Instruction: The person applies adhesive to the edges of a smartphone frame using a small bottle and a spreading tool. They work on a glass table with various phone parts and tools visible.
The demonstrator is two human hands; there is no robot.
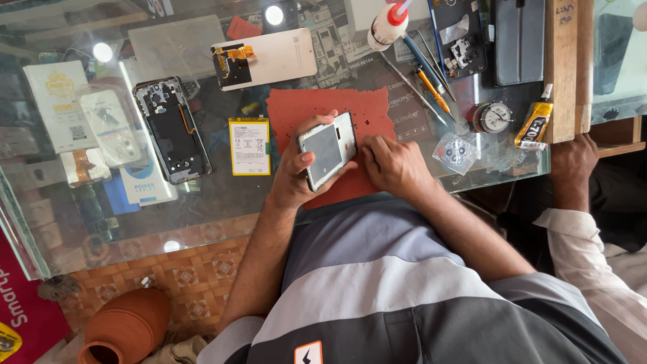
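Observation:
My left hand (296, 172) grips a silver phone frame (328, 149) tilted over a red work mat (317, 108) on the glass counter. My right hand (394, 165) rests on the mat beside the frame's right edge, fingertips touching the frame. I cannot tell whether the right hand holds anything small.
An opened dark phone body (172, 128), a yellow-edged battery (249, 146), a white phone back panel (266, 59), a glue bottle (389, 23), screwdrivers and tweezers (424, 74) and an adhesive tube (534, 125) lie on the counter (216, 202). Another person's hand (573, 165) rests at the right. A clay pot (125, 327) stands below.

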